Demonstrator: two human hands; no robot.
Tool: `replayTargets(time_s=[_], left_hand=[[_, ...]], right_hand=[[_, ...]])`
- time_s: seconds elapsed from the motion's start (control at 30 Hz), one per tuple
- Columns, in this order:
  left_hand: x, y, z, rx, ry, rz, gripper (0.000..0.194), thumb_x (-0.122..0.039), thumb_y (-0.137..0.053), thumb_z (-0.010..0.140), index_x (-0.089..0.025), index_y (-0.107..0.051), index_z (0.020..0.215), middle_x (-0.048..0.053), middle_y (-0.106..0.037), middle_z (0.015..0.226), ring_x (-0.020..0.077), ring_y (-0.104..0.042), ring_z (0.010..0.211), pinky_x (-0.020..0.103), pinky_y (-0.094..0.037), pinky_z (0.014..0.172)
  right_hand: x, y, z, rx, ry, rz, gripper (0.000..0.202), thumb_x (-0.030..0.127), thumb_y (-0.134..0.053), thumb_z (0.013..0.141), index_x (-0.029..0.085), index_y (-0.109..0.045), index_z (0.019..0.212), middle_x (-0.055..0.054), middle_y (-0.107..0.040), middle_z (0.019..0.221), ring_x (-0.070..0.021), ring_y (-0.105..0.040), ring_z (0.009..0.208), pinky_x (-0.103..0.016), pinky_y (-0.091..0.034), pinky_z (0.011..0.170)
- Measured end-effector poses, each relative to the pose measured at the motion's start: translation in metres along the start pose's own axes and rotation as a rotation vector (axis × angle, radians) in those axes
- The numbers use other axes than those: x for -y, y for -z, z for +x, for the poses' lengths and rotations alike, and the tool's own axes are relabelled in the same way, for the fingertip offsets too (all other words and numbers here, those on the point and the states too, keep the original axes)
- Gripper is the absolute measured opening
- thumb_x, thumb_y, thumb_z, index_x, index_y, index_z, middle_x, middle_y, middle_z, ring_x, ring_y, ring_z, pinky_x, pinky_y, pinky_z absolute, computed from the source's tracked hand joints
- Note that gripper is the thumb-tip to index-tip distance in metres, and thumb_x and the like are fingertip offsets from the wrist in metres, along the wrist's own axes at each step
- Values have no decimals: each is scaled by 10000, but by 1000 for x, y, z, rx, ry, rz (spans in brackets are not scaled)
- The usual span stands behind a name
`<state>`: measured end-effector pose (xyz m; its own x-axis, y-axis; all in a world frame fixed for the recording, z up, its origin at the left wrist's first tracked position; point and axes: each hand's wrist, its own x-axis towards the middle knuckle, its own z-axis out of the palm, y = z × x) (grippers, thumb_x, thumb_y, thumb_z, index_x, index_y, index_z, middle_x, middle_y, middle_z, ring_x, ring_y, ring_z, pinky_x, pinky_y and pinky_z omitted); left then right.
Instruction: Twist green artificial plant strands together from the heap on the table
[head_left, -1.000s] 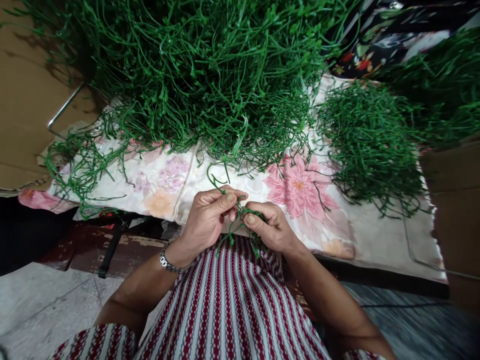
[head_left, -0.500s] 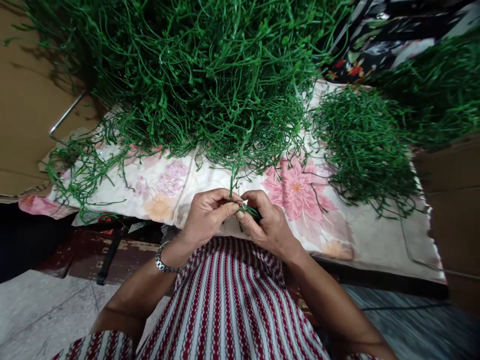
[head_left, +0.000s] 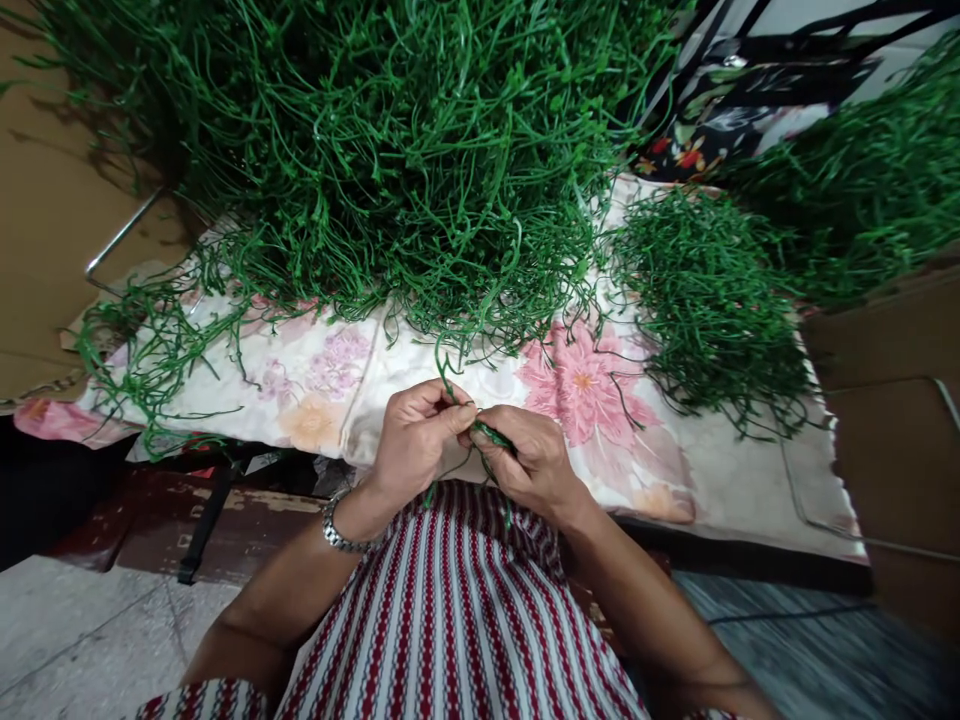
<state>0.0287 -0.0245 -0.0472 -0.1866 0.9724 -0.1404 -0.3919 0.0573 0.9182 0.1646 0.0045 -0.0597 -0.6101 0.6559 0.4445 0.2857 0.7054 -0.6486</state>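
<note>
Between my two hands, which nearly touch at the fingertips, are thin green plastic-looking stems. My left hand, with a metal watch at the wrist, pinches a stem whose forked tip rises above the fingers. Wrapped round several stems is my right hand, with loose ends hanging below it. Both hands are over the front edge of a flowered cloth. Just beyond them lies a large heap of green stems. The exact point where the stems meet is hidden by my fingers.
Smaller piles of stems lie at the left and right of the cloth. Cardboard stands at the far left, and more cardboard at the right. Bent metal wire shows beside the left pile.
The stem in my left hand now leans left, and its tip is lower. My right hand has turned slightly and moved down; loose ends now hang below the hands. The view has shifted a little.
</note>
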Motion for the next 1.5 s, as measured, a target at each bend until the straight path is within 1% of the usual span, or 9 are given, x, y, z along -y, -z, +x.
replayTargets(time_s=[0.13, 0.33, 0.43, 0.53, 0.63, 0.87, 1.1, 1.23, 1.5], left_hand=[[0, -10, -3, -41, 113, -246, 106, -132, -665, 598, -129, -559, 593, -33, -496, 537, 48, -432, 464, 151, -337, 420], [-8, 0, 13, -132, -5, -384, 140, -184, -651, 665, -151, -517, 638, -32, -480, 572, 45, -420, 461, 156, -352, 425], [-17, 10, 21, -119, -219, -279, 130, -190, -640, 696, -166, -516, 663, -31, -502, 594, 59, -449, 468, 168, -348, 407], [-19, 10, 19, 17, -147, -91, 105, -188, -647, 697, -152, -548, 688, -13, -536, 618, 74, -496, 524, 175, -379, 438], [-13, 6, 16, 2, -114, -40, 107, -207, -650, 693, -153, -558, 704, -23, -527, 590, 67, -487, 519, 173, -391, 461], [1, 4, 19, -64, -225, 214, 95, -238, -608, 728, -160, -555, 720, -30, -527, 603, 68, -476, 514, 182, -406, 488], [14, -4, 23, -101, -388, 591, 55, -217, -530, 780, -172, -537, 749, -20, -498, 664, 84, -483, 598, 193, -403, 577], [18, -9, 25, -134, -386, 583, 56, -218, -531, 777, -168, -541, 754, -11, -523, 691, 91, -506, 623, 196, -416, 599], [10, -9, 24, -95, -275, 296, 57, -213, -559, 764, -158, -559, 749, -24, -561, 629, 70, -477, 518, 184, -409, 516]], right_hand=[[4, -6, 4, -88, -12, 121, 122, 149, -465, 839, 181, -544, 752, 8, -579, 636, -89, -533, 569, -207, -405, 551], [8, -16, -3, -266, 50, 98, 108, 96, -472, 792, 186, -529, 775, 2, -559, 625, -105, -514, 561, -231, -392, 525], [5, -10, -8, -239, -17, 132, 119, 93, -455, 800, 187, -528, 806, 3, -545, 636, -103, -504, 555, -231, -391, 516], [-3, 6, -3, -253, -134, 76, 87, 139, -462, 831, 189, -525, 796, -4, -519, 674, -111, -499, 610, -246, -400, 562], [-11, 24, 6, -274, -164, -13, 116, 197, -454, 847, 187, -502, 743, -40, -501, 760, -158, -501, 772, -309, -411, 703], [-17, 25, 10, -68, -344, 143, 199, 278, -396, 889, 180, -500, 750, -13, -504, 683, -117, -485, 619, -245, -393, 580], [-18, 17, 17, 42, -369, 197, 231, 351, -413, 878, 161, -508, 788, 3, -505, 678, -100, -468, 623, -211, -373, 567], [-18, 13, 17, 81, -349, 92, 176, 332, -499, 829, 159, -517, 857, -8, -550, 746, -112, -490, 677, -219, -376, 617], [-14, 12, 16, 179, -300, 16, 174, 202, -477, 819, 155, -446, 654, 35, -436, 593, -71, -405, 554, -194, -293, 535]])
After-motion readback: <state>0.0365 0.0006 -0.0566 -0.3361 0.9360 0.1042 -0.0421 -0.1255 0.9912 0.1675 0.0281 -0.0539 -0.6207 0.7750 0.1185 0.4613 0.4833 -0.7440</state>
